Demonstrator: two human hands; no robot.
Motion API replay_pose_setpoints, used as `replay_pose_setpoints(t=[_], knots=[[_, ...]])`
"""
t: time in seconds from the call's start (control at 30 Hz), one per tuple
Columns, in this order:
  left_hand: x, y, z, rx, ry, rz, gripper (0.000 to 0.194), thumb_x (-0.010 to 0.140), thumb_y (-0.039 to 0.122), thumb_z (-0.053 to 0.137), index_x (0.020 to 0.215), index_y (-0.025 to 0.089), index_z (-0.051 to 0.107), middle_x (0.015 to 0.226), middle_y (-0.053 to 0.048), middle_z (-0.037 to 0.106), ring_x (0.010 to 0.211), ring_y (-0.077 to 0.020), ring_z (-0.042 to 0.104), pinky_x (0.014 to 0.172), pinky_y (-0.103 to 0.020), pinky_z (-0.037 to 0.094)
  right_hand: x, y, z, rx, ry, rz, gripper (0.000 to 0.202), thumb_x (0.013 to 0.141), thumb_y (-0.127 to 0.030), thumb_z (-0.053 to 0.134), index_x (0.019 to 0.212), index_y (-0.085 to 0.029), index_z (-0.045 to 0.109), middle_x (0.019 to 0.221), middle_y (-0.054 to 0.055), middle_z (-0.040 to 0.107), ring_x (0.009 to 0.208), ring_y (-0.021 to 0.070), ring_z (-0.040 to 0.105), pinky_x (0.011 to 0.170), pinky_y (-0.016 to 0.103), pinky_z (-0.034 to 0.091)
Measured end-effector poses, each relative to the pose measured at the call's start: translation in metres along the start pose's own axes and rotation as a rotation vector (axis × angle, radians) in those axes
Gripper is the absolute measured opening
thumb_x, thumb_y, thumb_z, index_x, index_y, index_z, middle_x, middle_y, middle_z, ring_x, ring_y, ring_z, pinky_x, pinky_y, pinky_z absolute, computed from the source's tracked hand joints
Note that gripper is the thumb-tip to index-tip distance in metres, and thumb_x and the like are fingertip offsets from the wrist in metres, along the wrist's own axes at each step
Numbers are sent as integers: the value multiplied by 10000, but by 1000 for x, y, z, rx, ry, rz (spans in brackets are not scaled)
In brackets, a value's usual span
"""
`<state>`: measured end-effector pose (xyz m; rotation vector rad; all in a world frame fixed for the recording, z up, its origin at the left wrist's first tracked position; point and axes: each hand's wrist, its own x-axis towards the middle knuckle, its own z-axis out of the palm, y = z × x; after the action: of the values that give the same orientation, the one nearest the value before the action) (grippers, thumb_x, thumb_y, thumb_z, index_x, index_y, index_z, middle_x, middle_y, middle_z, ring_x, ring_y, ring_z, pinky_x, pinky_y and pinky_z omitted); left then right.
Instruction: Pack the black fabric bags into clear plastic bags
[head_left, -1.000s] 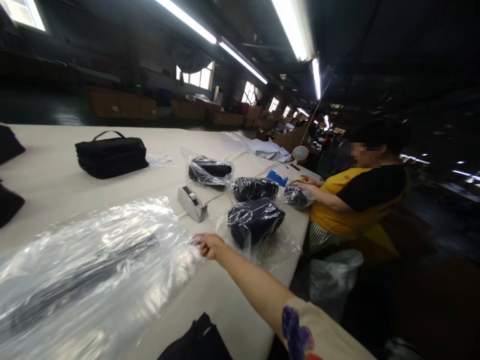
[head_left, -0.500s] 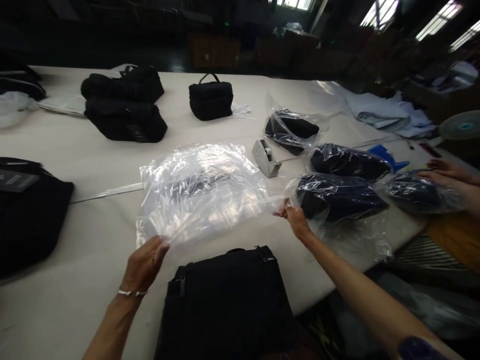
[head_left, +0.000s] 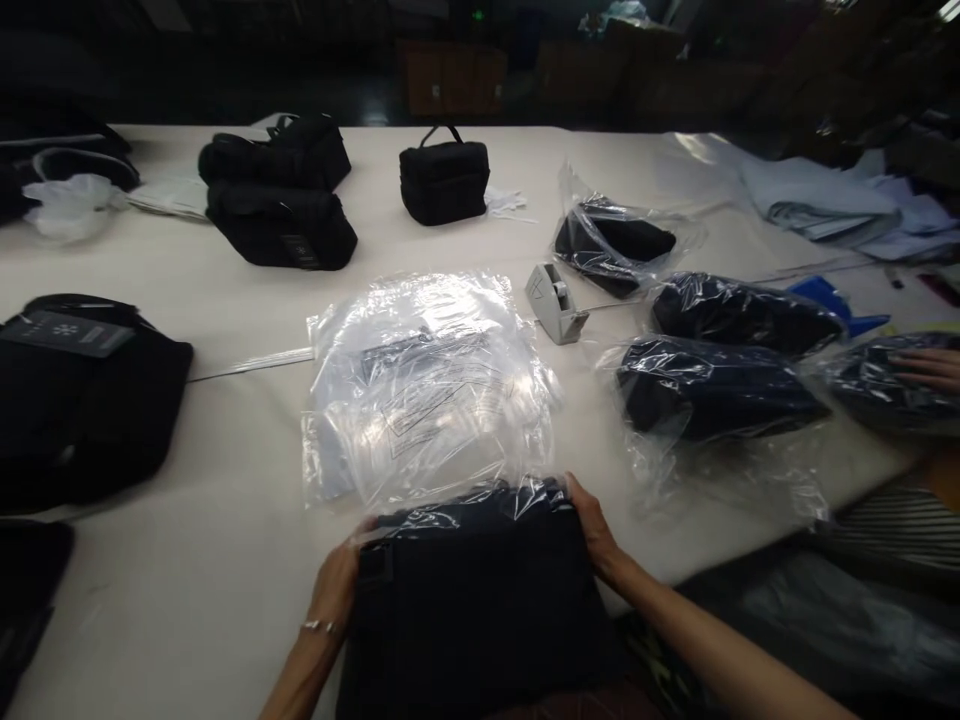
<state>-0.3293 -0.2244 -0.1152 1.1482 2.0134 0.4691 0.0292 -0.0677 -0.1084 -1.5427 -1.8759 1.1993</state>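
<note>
A black fabric bag (head_left: 480, 610) is at the near edge of the table, close to my body. The mouth of a clear plastic bag (head_left: 442, 400) lies over its far top edge, while the rest of the plastic spreads flat beyond it, with print on it. My left hand (head_left: 336, 585) is closed at the left top corner, gripping the plastic edge against the fabric. At the opposite corner, my right hand (head_left: 592, 522) grips the plastic edge in the same way. The fingertips of both hands are partly hidden.
A tape dispenser (head_left: 556, 303) stands right of the plastic. Plastic-wrapped dark bags (head_left: 712, 385) lie at right, where another person's hand (head_left: 934, 368) rests on one. Unwrapped black bags (head_left: 90, 400) stand at left, and a small black bag (head_left: 444, 180) at the back.
Both hands have come nearer to my body, drawing the plastic bag's mouth from over the table onto the black bag's top edge. The view has shifted slightly left.
</note>
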Motion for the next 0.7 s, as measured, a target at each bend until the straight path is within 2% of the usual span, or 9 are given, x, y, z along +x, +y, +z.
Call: replay_pose_setpoints(t=[0.07, 0.17, 0.2, 0.27, 0.37, 0.47, 0.57, 0.63, 0.7], knots=[[-1, 4, 0, -108, -52, 20, 458, 765, 435, 448, 1065, 214, 713, 1027, -64, 763, 1037, -296, 675, 997, -407, 494, -9, -4, 1, 72, -4, 124, 286, 831, -459, 495, 829, -211, 638, 820, 38, 694, 782, 218, 594, 706, 313, 501], [-10, 9, -2, -227, -53, 20, 519, 764, 516, 443, 1055, 184, 717, 1135, -84, 733, 1135, -303, 631, 1047, -424, 462, -18, -2, -3, 154, -136, 237, 344, 790, -498, 518, 793, -184, 661, 843, 70, 722, 796, 255, 610, 715, 350, 509], [-16, 10, -4, -250, -55, 5, 519, 772, 538, 435, 1009, 180, 726, 1115, -95, 737, 1122, -309, 636, 1032, -428, 475, -21, -1, -6, 167, -187, 241, 362, 788, -513, 519, 777, -180, 662, 840, 74, 726, 788, 260, 612, 709, 356, 510], [-29, 14, -10, -206, -43, -47, 517, 826, 561, 362, 850, 197, 729, 937, -102, 768, 967, -306, 690, 917, -422, 543, -26, 0, -15, 136, -237, 206, 420, 820, -559, 478, 748, -186, 660, 829, 75, 729, 773, 262, 616, 696, 354, 507], [-49, 23, -20, -54, 42, -140, 549, 904, 544, 267, 776, 230, 699, 729, -77, 740, 740, -284, 697, 718, -392, 561, -28, -6, -33, -63, -162, 164, 512, 900, -596, 368, 717, -213, 654, 749, 57, 711, 722, 247, 624, 675, 334, 493], [-60, 33, -22, 33, 257, -147, 497, 932, 525, 282, 959, 249, 695, 870, -76, 751, 827, -291, 699, 681, -372, 539, -27, -18, -46, -259, -33, 171, 515, 967, -543, 302, 782, -237, 673, 672, 41, 692, 685, 235, 645, 682, 330, 485], [-72, 25, -8, 0, 417, -24, 434, 930, 494, 314, 1047, 277, 671, 1036, -49, 737, 942, -259, 693, 743, -334, 546, -41, -15, -48, -304, 78, -5, 465, 993, -467, 300, 893, -231, 689, 782, 75, 722, 789, 248, 676, 745, 353, 498], [-86, 6, 9, -96, 436, 46, 363, 893, 490, 387, 1008, 300, 673, 1025, -19, 741, 931, -243, 699, 780, -318, 556, -63, 3, -43, -284, 98, -196, 400, 995, -397, 333, 914, -225, 685, 849, 86, 720, 827, 239, 669, 763, 352, 508], [-104, -14, 29, -209, 432, 54, 300, 837, 494, 470, 973, 323, 676, 974, 7, 750, 891, -244, 706, 798, -320, 566, -87, 26, -37, -255, 80, -306, 350, 986, -337, 368, 841, -228, 667, 784, 62, 691, 742, 212, 646, 695, 327, 517]])
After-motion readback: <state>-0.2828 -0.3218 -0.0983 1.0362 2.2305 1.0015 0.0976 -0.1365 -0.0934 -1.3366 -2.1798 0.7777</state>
